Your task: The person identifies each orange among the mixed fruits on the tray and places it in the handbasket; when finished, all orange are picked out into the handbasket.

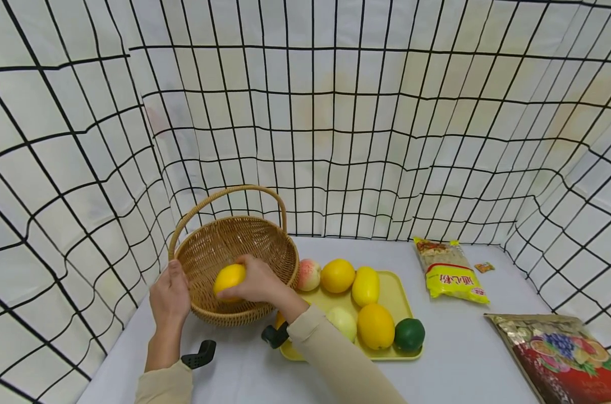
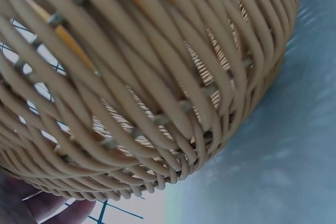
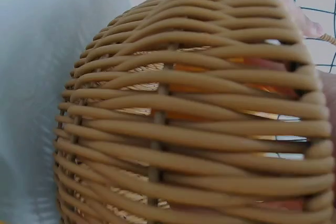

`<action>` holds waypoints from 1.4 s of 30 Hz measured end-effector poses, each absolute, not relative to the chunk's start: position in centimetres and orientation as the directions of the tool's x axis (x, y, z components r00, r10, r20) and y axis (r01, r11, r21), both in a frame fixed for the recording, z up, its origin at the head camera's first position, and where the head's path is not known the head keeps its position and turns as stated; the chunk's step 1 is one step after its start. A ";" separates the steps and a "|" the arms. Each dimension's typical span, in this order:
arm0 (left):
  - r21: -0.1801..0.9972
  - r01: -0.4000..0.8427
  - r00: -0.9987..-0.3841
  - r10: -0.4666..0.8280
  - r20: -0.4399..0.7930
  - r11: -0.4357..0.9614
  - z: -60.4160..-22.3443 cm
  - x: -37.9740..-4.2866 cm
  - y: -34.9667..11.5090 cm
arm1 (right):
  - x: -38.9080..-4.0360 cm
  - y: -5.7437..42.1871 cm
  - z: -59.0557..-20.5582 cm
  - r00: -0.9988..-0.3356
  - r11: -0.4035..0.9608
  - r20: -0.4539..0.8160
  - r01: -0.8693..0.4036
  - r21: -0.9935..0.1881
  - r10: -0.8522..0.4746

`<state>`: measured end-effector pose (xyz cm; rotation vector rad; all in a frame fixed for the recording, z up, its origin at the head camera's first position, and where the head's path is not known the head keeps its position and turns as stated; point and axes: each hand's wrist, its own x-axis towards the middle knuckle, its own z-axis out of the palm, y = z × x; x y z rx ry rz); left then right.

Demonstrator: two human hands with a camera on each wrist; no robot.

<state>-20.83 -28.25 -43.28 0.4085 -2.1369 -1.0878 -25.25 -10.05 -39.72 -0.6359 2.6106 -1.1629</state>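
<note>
A brown wicker basket (image 1: 234,230) with an arched handle tilts toward me at the left. My left hand (image 1: 170,294) grips its left rim, thumb up on the edge; in the left wrist view its fingertips (image 2: 65,211) show beneath the weave. My right hand (image 1: 257,283) is inside the basket's opening and holds a smooth yellow fruit (image 1: 229,279) between thumb and fingers. The right wrist view is filled by the basket's woven side (image 3: 199,129), with orange-yellow showing through the gaps.
Right of the basket lies a yellow tray (image 1: 398,292) with a peach (image 1: 309,275), an orange (image 1: 338,275) and several other fruits, partly behind my right forearm. Farther right are a yellow noodle bag (image 1: 451,272), a small packet (image 1: 484,267) and a red bag (image 1: 563,353). Black netting surrounds the table.
</note>
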 end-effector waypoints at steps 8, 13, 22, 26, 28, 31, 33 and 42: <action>0.788 0.044 -0.698 -0.545 0.464 0.614 -43.3 -21.1 -28.0 | -25.8 -10.5 -40.2 -0.862 0.625 -0.159 -0.211 -0.751 -0.482; 0.780 0.056 -0.694 -0.538 0.479 0.623 -43.3 -21.1 -28.0 | -25.9 -10.5 -40.3 -0.865 0.593 -0.164 -0.176 -0.786 -0.474; 0.782 0.060 -0.692 -0.539 0.481 0.621 -43.6 -21.0 -28.2 | -25.6 -10.2 -40.4 -0.883 0.512 -0.078 -0.195 -0.836 -0.463; 0.786 0.070 -0.689 -0.540 0.484 0.614 -43.7 -21.1 -28.3 | -25.4 -9.8 -40.1 -0.883 0.481 -0.027 -0.229 -0.846 -0.468; 0.789 0.071 -0.690 -0.541 0.481 0.610 -43.7 -21.1 -28.3 | -25.2 -9.6 -39.9 -0.882 0.466 -0.003 -0.246 -0.850 -0.472; 0.793 0.075 -0.691 -0.542 0.479 0.605 -43.8 -21.1 -28.4 | -24.9 -9.1 -39.6 -0.875 0.435 0.034 -0.274 -0.858 -0.484; 0.795 0.077 -0.692 -0.542 0.477 0.602 -43.9 -21.1 -28.5 | -24.6 -8.7 -39.3 -0.869 0.410 0.056 -0.287 -0.866 -0.491; 0.788 0.098 -0.687 -0.532 0.496 0.608 -44.0 -21.2 -28.7 | -23.2 -6.5 -39.1 -0.843 0.274 0.164 -0.341 -0.899 -0.513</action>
